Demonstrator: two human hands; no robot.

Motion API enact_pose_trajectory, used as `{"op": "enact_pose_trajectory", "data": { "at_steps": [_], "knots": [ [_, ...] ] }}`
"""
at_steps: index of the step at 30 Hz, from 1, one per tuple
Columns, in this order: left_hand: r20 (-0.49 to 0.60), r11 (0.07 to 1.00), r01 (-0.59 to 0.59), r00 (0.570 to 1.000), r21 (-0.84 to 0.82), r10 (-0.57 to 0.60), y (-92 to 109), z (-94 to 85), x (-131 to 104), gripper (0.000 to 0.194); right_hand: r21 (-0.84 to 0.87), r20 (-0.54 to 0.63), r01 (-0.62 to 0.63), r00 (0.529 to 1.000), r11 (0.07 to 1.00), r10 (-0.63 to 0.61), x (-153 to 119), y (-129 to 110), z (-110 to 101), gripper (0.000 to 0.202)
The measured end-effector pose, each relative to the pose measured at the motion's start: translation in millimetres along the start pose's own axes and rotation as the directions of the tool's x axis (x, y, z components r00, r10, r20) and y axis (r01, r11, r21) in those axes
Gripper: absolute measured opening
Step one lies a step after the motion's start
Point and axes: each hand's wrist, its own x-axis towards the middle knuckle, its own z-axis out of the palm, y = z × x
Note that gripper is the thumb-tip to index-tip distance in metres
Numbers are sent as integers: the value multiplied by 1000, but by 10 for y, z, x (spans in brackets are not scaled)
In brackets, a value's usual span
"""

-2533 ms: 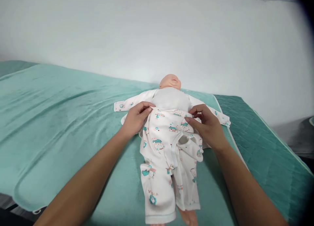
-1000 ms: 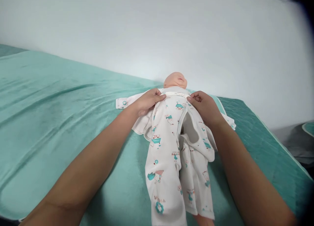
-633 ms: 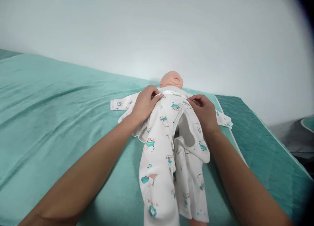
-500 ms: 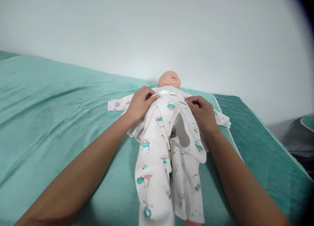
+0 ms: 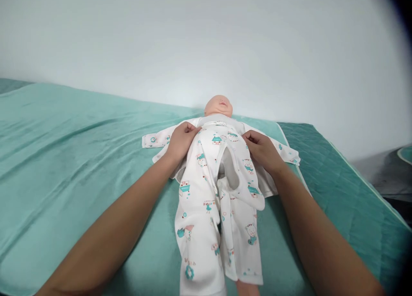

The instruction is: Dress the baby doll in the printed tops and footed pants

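A baby doll (image 5: 219, 106) lies on its back, head toward the wall. Printed white trousers (image 5: 200, 176) with an open crotch cover its belly and legs; one foot end shows at the bottom edge. Under the doll a printed white jacket (image 5: 291, 155) lies spread, its sleeves out to both sides. My left hand (image 5: 182, 142) is closed at the left edge of the trousers' waist, thumb against the cloth. At the right edge of the waist, my right hand (image 5: 260, 147) pinches the fabric between thumb and fingers.
Beneath the doll is a light green sheet (image 5: 80, 158) with soft wrinkles. A darker green quilted mat (image 5: 334, 180) shows on the right. Behind stands a pale wall (image 5: 161, 43). Part of another green-edged item (image 5: 406, 154) is at the far right.
Both hands have moved slightly down along the waist sides. The waistband has slipped out from under my left thumb's earlier place. The view has shifted a little, so the doll appears further left.
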Motion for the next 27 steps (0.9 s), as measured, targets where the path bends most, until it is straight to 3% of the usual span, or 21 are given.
{"op": "enact_pose_trajectory", "data": {
  "at_steps": [5, 8, 11, 14, 17, 20, 24, 27],
  "knots": [
    [23, 999, -28, 999, 40, 27, 11, -72, -84, 25, -58, -216, 4, 976, 998, -17, -123, -26, 113, 31],
    [129, 999, 31, 991, 34, -35, 14, -179, -140, 23, -109, -255, -45, 967, 993, 16, -284, -40, 138, 33],
    [276, 988, 155, 950, -4, -148, 40, -283, -150, 23, -79, -150, -106, 984, 991, 93, -434, -20, 93, 34],
    [382, 965, 257, 897, -43, -222, 74, -377, -151, 19, 78, 25, -171, 985, 982, 169, -508, 8, 8, 33],
    [487, 957, 287, 843, -50, -227, 85, -461, -167, 16, 271, 195, -257, 958, 927, 209, -506, 24, -62, 27],
    [562, 962, 274, 797, -12, -220, 84, -508, -185, 28, 352, 297, -298, 935, 887, 196, -482, 24, -91, 23],
    [531, 964, 258, 809, 60, -250, 104, -493, -199, 29, 373, 332, -321, 922, 871, 198, -478, 6, -70, 22],
    [526, 969, 246, 821, 25, -222, 114, -451, -222, 30, 425, 310, -325, 929, 845, 201, -492, -18, -23, 22]
  ]
}}
